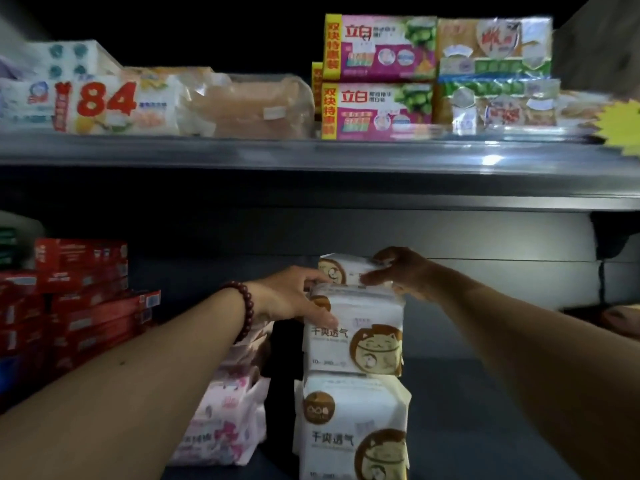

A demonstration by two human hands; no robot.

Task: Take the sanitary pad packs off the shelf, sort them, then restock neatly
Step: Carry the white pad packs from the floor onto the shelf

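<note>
Three white sanitary pad packs with a brown cat logo stand in a row running back into the lower shelf (485,393). My right hand (398,271) grips the top of the rear pack (343,271). My left hand (294,296), with a bead bracelet at the wrist, presses against the left side of the middle pack (353,334), fingers touching the rear one too. The front pack (353,427) stands nearest me, untouched. Pink floral pad packs (225,420) lie piled to the left, partly hidden under my left forearm.
Red boxes (79,299) are stacked at the left of the lower shelf. The upper shelf edge (311,157) hangs overhead, carrying soap packs (377,77), a "84" pack (104,105) and wrapped bars (495,74). A yellow price tag (623,126) sticks out at right.
</note>
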